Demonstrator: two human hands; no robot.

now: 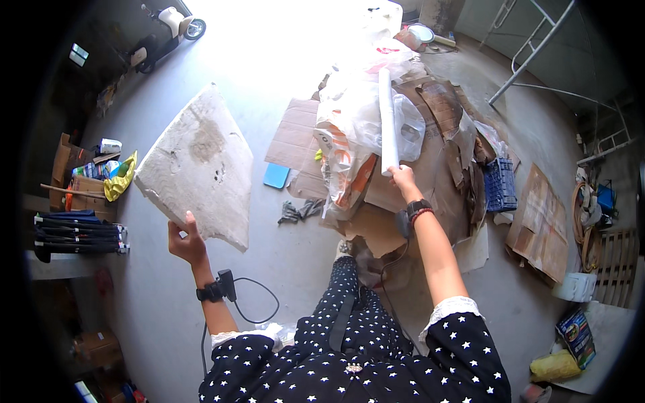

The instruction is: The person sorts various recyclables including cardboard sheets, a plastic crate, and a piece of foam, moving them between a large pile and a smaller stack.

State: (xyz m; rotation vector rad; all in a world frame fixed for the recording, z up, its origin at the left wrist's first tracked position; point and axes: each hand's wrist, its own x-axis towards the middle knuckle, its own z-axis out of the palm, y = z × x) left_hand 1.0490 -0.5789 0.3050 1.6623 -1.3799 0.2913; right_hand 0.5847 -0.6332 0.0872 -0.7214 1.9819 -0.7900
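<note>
My left hand (pixel 187 240) is closed on the lower edge of a broken whitish slab (pixel 191 154), perhaps foam board, its thumb on the face. The slab is tilted and carries a brownish stain and small dents. My right hand (pixel 403 180) grips the near end of a long white stick-like piece (pixel 387 121); whether it is a tube or a strip I cannot tell. That piece points away from me, over a heap of flattened cardboard (pixel 430 161) and white plastic bags (pixel 353 101). Gray gloves (pixel 299 211) lie on the floor between my hands.
A blue plastic crate (pixel 500 185) and a leaning cardboard sheet (pixel 539 225) stand right of the heap. Metal scaffolding (pixel 531 57) rises at the far right. A scooter (pixel 168 33) is parked far left, above stacked dark items (pixel 80 234). Cables hang from both wrists.
</note>
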